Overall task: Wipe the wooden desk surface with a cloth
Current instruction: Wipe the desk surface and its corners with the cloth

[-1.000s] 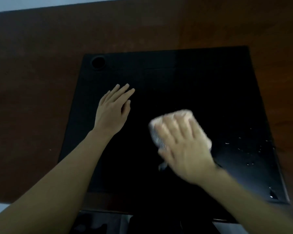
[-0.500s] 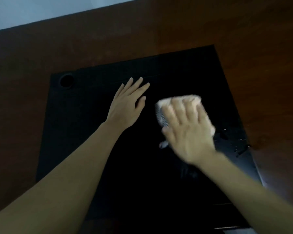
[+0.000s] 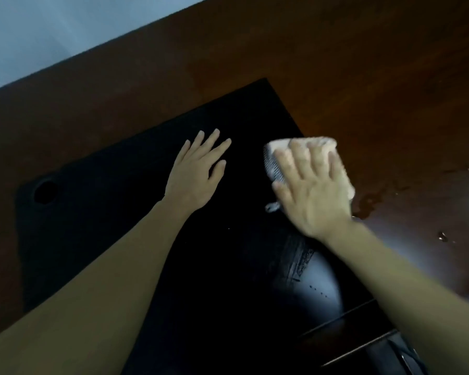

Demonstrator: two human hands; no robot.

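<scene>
Left hand: I am seeing the left hand [image 3: 195, 174] lying flat on the black desk pad [image 3: 119, 226], fingers straight and slightly spread, holding nothing.
Right hand: the right hand [image 3: 313, 189] is pressing down on the cloth [image 3: 325, 147] with fingers extended over it.
Cloth: it is sitting at the pad's right edge, where the pad is meeting the wooden desk [image 3: 363, 77].
Desk: wet droplets [image 3: 371, 201] are showing just right of the cloth.
Pad: a round hole [image 3: 46, 191] is showing near its far left corner.
</scene>
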